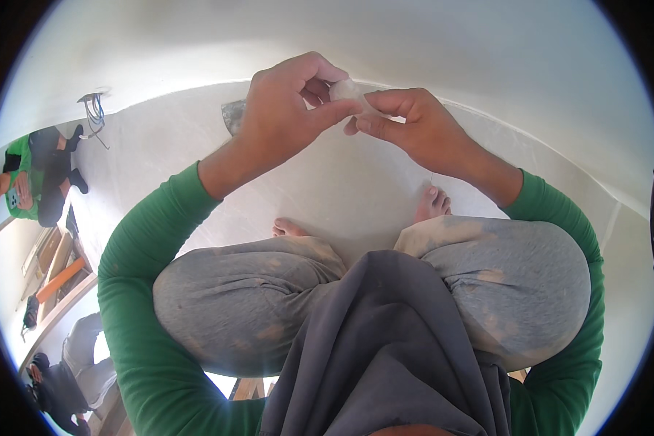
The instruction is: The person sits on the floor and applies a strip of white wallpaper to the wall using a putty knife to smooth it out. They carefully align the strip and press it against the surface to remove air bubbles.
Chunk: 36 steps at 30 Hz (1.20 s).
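- From my end I look down on a pale floor [341, 185] with faint streaks across it; it meets a white wall [501, 65] along a curved-looking line just beyond the hands.
- Loose wires [94, 115] stick out of the wall on my left.
- Further left I see a person in green [47, 171] with a phone [13, 198] in hand, and below them an orange bar [60, 280] and a second person [69, 389], small and cut off by the rim.
- Two bare feet [433, 203] stand on the floor, nearer to me than the hands.
- The white lump [344, 90] is up between the two hands, above the floor.
- My left hand [291, 105] grasps it between thumb and fingers.
- My right hand [418, 127] is just beside it, thumb and fingers around a thin, blurred, pale part; whether they grip it, I cannot tell.
- A grey metal blade [233, 116] shows next to the left wrist, partly hidden behind it.
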Each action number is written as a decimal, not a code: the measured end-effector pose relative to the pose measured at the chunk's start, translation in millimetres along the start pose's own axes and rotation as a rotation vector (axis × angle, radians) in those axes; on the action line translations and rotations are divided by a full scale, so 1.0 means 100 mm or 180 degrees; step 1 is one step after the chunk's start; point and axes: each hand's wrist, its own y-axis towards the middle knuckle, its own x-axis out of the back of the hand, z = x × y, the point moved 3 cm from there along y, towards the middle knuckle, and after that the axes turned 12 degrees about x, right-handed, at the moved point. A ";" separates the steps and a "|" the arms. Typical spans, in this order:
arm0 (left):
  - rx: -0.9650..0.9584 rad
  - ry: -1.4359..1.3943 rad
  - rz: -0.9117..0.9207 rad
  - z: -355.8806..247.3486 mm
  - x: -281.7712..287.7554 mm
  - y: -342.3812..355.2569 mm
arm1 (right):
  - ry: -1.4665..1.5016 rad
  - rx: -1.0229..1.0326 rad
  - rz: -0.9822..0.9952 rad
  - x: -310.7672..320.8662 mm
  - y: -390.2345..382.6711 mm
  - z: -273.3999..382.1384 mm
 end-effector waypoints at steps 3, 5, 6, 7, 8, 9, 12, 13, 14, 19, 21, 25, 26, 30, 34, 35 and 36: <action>-0.0013 -0.0431 0.0195 -0.02 -0.03 0.01 | 0.0120 0.0064 -0.0012 0.02 -0.01 -0.01; -0.0171 -0.0430 0.0072 -0.03 -0.06 0.01 | 0.0180 0.0066 -0.0018 0.02 -0.01 0.00; -0.0241 -0.0424 0.0004 -0.04 -0.07 0.01 | 0.0196 0.0056 -0.0024 0.00 -0.01 0.02; -0.0306 -0.0320 0.0007 -0.04 -0.08 0.00 | 0.0211 0.0046 -0.0031 -0.02 0.00 0.03; -0.0381 -0.0225 0.0021 -0.04 -0.09 0.00 | 0.0210 0.0015 -0.0065 -0.02 0.00 0.02; -0.0456 -0.0130 0.0034 -0.05 -0.10 0.00 | 0.0209 -0.0016 -0.0099 -0.03 -0.01 0.00; -0.0486 0.0026 0.0143 -0.10 -0.08 0.00 | 0.0296 -0.0106 -0.0114 -0.01 -0.01 -0.10; -0.0491 -0.0206 0.0181 -0.08 -0.08 0.00 | 0.0340 -0.0136 -0.0105 0.01 -0.01 -0.13; -0.0496 -0.0437 0.0215 -0.03 -0.09 0.01 | 0.0412 -0.0150 -0.0076 0.02 -0.01 -0.14; 0.0384 -0.1200 0.1079 0.05 -0.02 0.05 | 0.0677 0.0131 0.0003 0.00 -0.01 -0.10; 0.0392 -0.1211 0.1170 0.03 0.02 0.06 | 0.0690 0.0068 0.0091 0.01 -0.01 -0.08; -0.0093 -0.0716 0.0746 0.05 0.03 0.07 | 0.0670 -0.0098 0.0127 0.02 0.01 -0.12; -0.0173 -0.0606 0.0677 0.05 0.03 0.06 | 0.0591 -0.0108 0.0089 0.03 0.01 -0.13; -0.0368 -0.0246 0.0255 0.09 0.05 0.08 | 0.0280 -0.0121 -0.0052 0.06 0.02 -0.12; -0.0174 -0.0236 0.0333 0.17 0.08 0.10 | 0.0168 0.0043 -0.0117 0.08 0.03 -0.07; -0.0114 -0.0301 0.0399 0.18 0.07 0.10 | 0.0165 0.0038 -0.0114 0.08 0.03 -0.07; -0.0054 -0.0367 0.0464 0.19 0.07 0.10 | 0.0162 0.0033 -0.0112 0.08 0.03 -0.08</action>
